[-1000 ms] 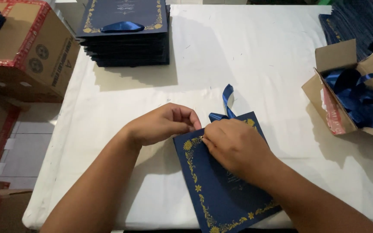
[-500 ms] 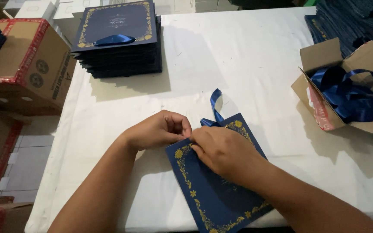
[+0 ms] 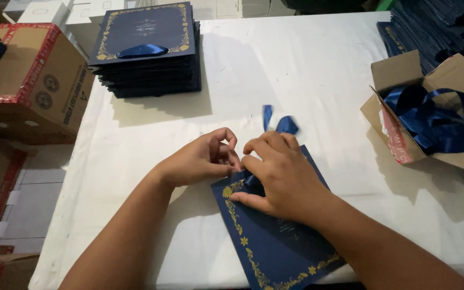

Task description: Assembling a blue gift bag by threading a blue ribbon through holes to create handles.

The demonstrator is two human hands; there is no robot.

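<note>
A dark blue paper bag with a gold floral border (image 3: 275, 247) lies flat on the white table (image 3: 307, 64), tilted, near the front edge. My right hand (image 3: 280, 172) rests on its top part, fingers pinching a blue satin ribbon (image 3: 277, 123) whose ends stick up behind the hand. My left hand (image 3: 205, 158) meets it at the bag's top left corner, fingertips pinched on the same ribbon. The spot where the ribbon joins the bag is hidden under my fingers.
A stack of finished blue bags with ribbon bows (image 3: 146, 51) stands at the back left. An open cardboard box of loose blue ribbon (image 3: 436, 115) sits at the right. Cardboard boxes (image 3: 28, 80) stand off the table's left edge. More dark blue bags (image 3: 436, 27) lie at the back right.
The view has shifted a little. The ribbon ends have swung right and blur with motion. My left fingers have opened slightly and both hands stay on the bag's top.
</note>
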